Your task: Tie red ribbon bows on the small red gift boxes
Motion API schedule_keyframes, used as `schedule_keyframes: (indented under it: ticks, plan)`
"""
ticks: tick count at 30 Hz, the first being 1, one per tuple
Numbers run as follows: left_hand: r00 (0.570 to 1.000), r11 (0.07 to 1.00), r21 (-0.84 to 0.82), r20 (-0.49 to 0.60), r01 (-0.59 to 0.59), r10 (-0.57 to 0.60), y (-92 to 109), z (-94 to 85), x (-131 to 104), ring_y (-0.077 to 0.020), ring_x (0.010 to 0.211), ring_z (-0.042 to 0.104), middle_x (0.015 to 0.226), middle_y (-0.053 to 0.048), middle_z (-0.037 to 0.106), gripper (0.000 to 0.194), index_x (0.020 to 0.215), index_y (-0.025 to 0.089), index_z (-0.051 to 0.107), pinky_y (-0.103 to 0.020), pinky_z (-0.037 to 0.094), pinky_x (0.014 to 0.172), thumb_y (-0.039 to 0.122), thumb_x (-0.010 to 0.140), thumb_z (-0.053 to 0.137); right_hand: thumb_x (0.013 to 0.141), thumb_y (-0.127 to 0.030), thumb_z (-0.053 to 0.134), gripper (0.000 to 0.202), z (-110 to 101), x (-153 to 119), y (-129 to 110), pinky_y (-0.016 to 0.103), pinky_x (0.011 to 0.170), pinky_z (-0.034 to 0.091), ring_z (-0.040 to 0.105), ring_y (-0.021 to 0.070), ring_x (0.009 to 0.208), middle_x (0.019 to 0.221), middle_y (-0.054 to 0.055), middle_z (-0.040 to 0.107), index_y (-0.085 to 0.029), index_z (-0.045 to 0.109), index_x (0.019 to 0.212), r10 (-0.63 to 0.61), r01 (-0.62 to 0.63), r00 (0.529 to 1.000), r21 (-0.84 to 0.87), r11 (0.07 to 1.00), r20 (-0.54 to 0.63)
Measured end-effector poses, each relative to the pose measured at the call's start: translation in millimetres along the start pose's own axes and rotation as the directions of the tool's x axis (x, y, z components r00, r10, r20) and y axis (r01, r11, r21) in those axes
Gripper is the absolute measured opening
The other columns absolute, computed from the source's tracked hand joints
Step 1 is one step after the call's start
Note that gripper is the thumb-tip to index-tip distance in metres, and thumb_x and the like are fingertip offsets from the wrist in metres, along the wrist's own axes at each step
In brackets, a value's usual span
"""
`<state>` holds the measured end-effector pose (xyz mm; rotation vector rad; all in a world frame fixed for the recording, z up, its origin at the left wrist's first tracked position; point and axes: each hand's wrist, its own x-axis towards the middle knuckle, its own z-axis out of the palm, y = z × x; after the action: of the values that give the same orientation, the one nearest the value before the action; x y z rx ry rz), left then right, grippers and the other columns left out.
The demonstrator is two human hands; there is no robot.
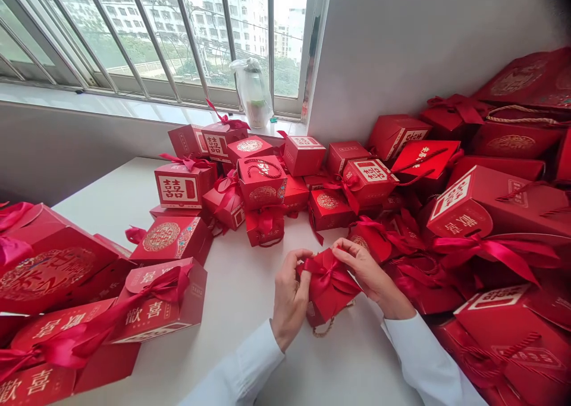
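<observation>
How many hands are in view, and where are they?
2. The left hand holds the left side of a small red box with a bow; the right hand is at its upper right edge.

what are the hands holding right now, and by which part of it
A small red box with a ribbon bow: the left hand grips its left side, the right hand pinches its top far edge.

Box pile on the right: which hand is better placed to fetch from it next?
Right, probably: the right hand is nearer the pile, fingertips at the held box; the left hand grips its side.
</observation>
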<state>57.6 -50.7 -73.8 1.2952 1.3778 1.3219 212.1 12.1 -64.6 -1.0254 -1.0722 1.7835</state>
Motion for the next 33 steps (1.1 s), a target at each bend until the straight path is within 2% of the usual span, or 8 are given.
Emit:
schedule_keyframes:
  ticks: [5,8,11,16,19,23,28,33]
  plan:
    - [0.996,0.993,-0.113,0.088,0.013,-0.003,7.4,-11.0,-2.2,-0.0197,0.100,0.060,0.115,-0.007,0.060,0.029,0.111,0.021,0.051,-0.031,0.049,0.080,0.016,0.083,0.041,0.066,-0.044,0.078,0.033,-5.8,4.1,1.5,0.020,0.058,0.038,0.047,0.0090,0.062,0.075,-0.003,0.056,-0.019,0.060,0.077,-0.039,0.039,0.998,0.002,0.999,-0.058]
    - [0.991,0.992,0.045,0.061,-0.120,0.117,9.5,-13.1,-10.1,-0.0247,0.112,0.053,0.123,-0.010,0.053,0.040,0.122,0.021,0.045,-0.041,0.044,0.094,0.025,0.082,0.051,0.066,-0.051,0.074,0.036,-11.1,10.5,11.4,0.021,0.058,0.039,0.049,0.0101,0.062,0.079,-0.002,0.059,-0.019,0.061,0.077,-0.052,0.054,0.992,0.016,0.998,-0.113]
    - [0.974,0.944,0.241,0.050,-0.227,0.221,5.8,-8.0,-22.0,-0.0319,0.127,0.039,0.136,-0.015,0.037,0.081,0.135,0.021,0.030,-0.050,0.037,0.103,0.031,0.066,0.073,0.063,-0.052,0.074,0.036,-13.5,18.2,25.5,0.022,0.057,0.039,0.049,0.0112,0.060,0.072,-0.002,0.058,-0.019,0.061,0.073,-0.047,0.051,0.989,0.024,0.998,-0.141]
    - [0.989,0.970,0.202,0.083,-0.138,0.123,-7.9,-1.6,-28.1,-0.0294,0.124,0.044,0.131,-0.016,0.040,0.104,0.139,0.023,0.007,-0.050,0.040,0.102,0.028,0.062,0.078,0.061,-0.051,0.076,0.037,-12.5,24.4,40.8,0.025,0.057,0.039,0.047,0.0123,0.057,0.063,-0.003,0.055,-0.019,0.059,0.065,-0.052,0.055,0.993,0.023,0.998,-0.107]
    - [0.986,0.983,0.120,0.105,-0.142,0.129,-12.4,-12.3,-16.9,-0.0264,0.120,0.049,0.130,-0.014,0.041,0.100,0.139,0.025,0.007,-0.046,0.044,0.099,0.028,0.067,0.075,0.065,-0.055,0.073,0.038,-14.0,22.2,42.9,0.026,0.060,0.041,0.049,0.0132,0.059,0.067,-0.002,0.056,-0.020,0.059,0.068,-0.076,0.079,0.994,0.033,0.996,-0.084]
    - [0.973,0.952,0.205,0.080,-0.227,0.215,-14.2,-33.1,-1.5,-0.0275,0.123,0.046,0.132,-0.014,0.043,0.065,0.135,0.024,0.028,-0.046,0.044,0.098,0.030,0.080,0.063,0.067,-0.057,0.071,0.040,-19.4,20.5,44.0,0.027,0.062,0.043,0.052,0.0138,0.062,0.071,0.000,0.058,-0.019,0.060,0.072,-0.099,0.102,0.993,0.044,0.994,-0.063]
    - [0.856,0.772,0.386,0.104,-0.504,0.507,-6.5,-35.5,-4.8,-0.0276,0.123,0.042,0.127,-0.010,0.047,0.037,0.120,0.025,0.051,-0.049,0.038,0.101,0.020,0.084,0.057,0.070,-0.059,0.067,0.041,-25.2,21.8,45.3,0.026,0.061,0.042,0.052,0.0140,0.065,0.074,0.000,0.057,-0.019,0.061,0.075,-0.154,0.157,0.985,0.025,0.987,-0.075]
    - [0.798,0.667,0.458,0.191,-0.587,0.572,9.6,-22.0,-1.7,-0.0241,0.110,0.045,0.103,-0.006,0.061,0.025,0.107,0.025,0.062,-0.041,0.043,0.094,0.013,0.087,0.052,0.073,-0.051,0.069,0.032,-24.6,6.6,37.4,0.023,0.055,0.036,0.046,0.0124,0.059,0.067,-0.002,0.054,-0.020,0.061,0.078,-0.264,0.256,0.957,-0.076,0.964,-0.123]
